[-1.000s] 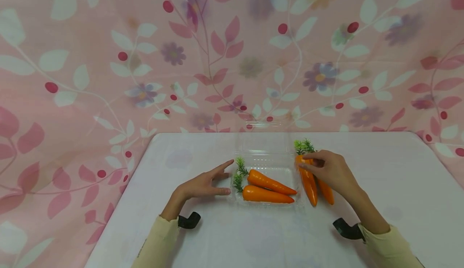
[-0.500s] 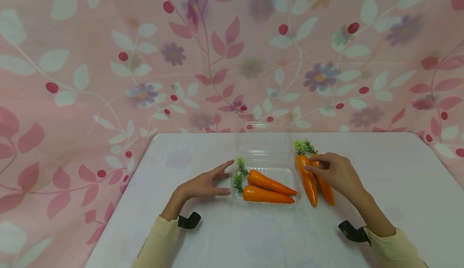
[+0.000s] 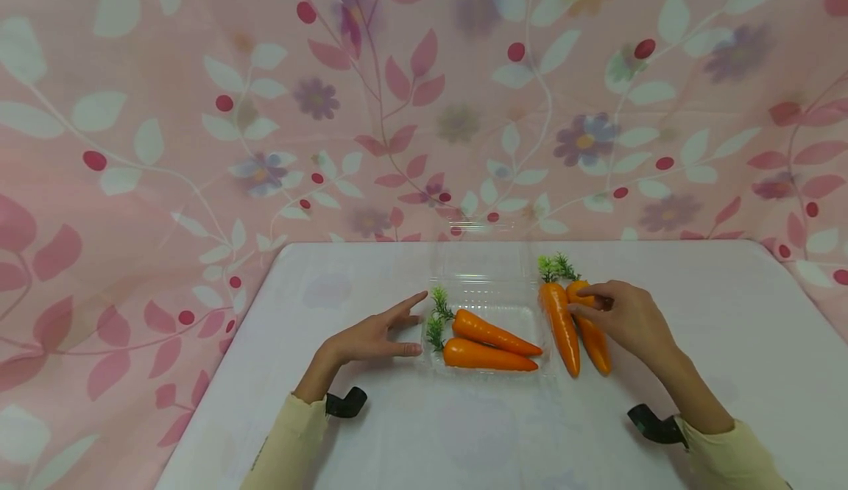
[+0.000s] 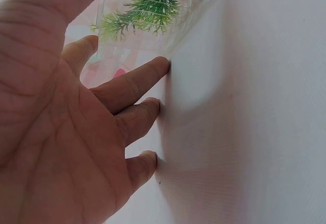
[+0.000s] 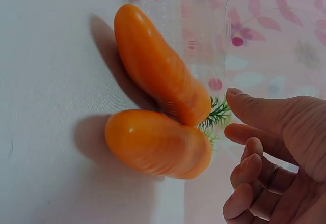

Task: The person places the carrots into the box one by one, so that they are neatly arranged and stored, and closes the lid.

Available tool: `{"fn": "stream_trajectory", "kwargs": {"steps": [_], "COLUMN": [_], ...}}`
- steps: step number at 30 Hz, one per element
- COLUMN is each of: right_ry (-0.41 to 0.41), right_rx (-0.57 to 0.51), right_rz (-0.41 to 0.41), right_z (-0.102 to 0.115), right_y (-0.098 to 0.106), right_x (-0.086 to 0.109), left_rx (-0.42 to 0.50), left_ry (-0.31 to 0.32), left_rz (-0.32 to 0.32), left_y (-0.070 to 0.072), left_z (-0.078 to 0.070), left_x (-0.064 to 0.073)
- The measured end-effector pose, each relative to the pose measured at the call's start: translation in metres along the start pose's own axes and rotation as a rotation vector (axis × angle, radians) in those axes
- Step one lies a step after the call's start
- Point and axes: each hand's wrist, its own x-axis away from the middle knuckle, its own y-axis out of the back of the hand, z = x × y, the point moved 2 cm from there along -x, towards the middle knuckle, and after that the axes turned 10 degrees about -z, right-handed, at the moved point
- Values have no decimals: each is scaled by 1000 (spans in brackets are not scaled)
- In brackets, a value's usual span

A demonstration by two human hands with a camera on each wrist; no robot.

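Note:
An open clear plastic container lies on the table with two toy carrots inside, their green tops toward the left. My left hand rests at the container's left side, fingers spread and straight; in the left wrist view the fingertips touch the table. Two more toy carrots lie side by side to the right of the container, tops pointing away. Over the rightmost carrot hovers my right hand, thumb and fingers loosely bent. The right wrist view shows a gap between that hand and both carrots.
The container's clear lid is raised behind it at the back. A white cloth covers the table. Pink floral fabric hangs behind the table's far edge.
My right hand has moved a little to the right, away from the left carrot of the outside pair and over the other one. My left hand and the carrots have stayed put.

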Motion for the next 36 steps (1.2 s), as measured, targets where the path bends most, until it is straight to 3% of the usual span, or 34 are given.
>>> {"fn": "stream_trajectory", "kwargs": {"steps": [20,36], "right_ry": [-81,-152], "right_rx": [107,139], "right_rz": [-5,33], "right_z": [-10,-18], "right_y": [5,-4], "right_x": [1,1], "left_rx": [3,13], "left_ry": [6,4], "left_rz": [5,5], "left_y": [0,0], "left_z": [0,3], "left_x": [-1,-2]}}
